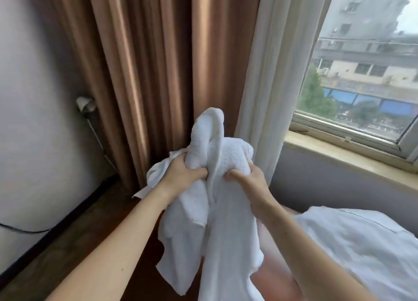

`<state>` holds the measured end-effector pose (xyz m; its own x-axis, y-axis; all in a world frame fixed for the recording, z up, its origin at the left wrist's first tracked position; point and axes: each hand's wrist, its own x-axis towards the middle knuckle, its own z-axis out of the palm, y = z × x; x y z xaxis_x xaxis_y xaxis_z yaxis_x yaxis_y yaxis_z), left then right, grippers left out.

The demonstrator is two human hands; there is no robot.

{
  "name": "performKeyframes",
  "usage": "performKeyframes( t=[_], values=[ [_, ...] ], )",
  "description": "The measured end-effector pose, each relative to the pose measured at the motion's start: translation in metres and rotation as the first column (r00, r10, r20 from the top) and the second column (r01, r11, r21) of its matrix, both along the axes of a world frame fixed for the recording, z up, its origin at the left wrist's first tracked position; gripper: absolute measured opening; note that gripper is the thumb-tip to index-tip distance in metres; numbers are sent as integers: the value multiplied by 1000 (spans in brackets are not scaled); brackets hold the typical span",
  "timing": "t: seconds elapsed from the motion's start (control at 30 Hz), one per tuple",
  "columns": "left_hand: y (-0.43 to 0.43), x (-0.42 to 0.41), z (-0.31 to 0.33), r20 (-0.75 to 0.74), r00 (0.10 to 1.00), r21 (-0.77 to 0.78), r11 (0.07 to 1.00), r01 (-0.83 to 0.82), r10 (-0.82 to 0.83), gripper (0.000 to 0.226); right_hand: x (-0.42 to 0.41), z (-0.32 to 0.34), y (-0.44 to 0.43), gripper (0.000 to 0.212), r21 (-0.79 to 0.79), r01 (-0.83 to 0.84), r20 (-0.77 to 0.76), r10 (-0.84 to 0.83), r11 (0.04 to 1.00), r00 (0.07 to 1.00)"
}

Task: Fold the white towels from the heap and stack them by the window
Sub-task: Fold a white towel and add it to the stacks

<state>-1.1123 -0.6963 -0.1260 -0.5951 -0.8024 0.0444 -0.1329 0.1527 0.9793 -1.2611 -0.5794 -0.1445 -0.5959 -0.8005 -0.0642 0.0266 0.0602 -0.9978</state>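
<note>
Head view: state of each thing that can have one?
white towel: unfolded, bunched, held up off any surface
left grip: clutches the towel
right grip: clutches the towel
brown curtain: gathered left of window
sheer curtain: pulled aside
window: uncovered; open or shut unclear
white cloth: lies spread, blurred

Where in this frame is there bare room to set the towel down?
The windowsill, between the white curtain and the window frame, is bare. So is the floor strip beside the wall. White cloth crowds the lower right.
</note>
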Motion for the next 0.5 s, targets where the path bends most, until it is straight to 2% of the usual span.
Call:
performKeyframes(
  t=[0.17,0.27,0.33,0.43,0.5],
  values=[
    [-60,47,-7,12,999,35,999,-37,37,41,41,-11,-68,53,18,-53,10,53,998,999],
    [-94,71,-20,74,996,2,999,-48,47,45,61,-27,-103,50,44,-85,22,85,995,996],
    [-115,85,-35,129,991,-64,998,-25,33,63,72,-44,-123,50,66,-104,6,104,992,995],
    [-139,98,-65,268,963,-131,991,-2,38,104,87,-78,-147,79,123,-94,-65,103,988,993],
    [-152,103,-90,384,922,-147,989,16,42,113,95,-102,-158,92,151,-96,-184,123,984,975]
  ],
)
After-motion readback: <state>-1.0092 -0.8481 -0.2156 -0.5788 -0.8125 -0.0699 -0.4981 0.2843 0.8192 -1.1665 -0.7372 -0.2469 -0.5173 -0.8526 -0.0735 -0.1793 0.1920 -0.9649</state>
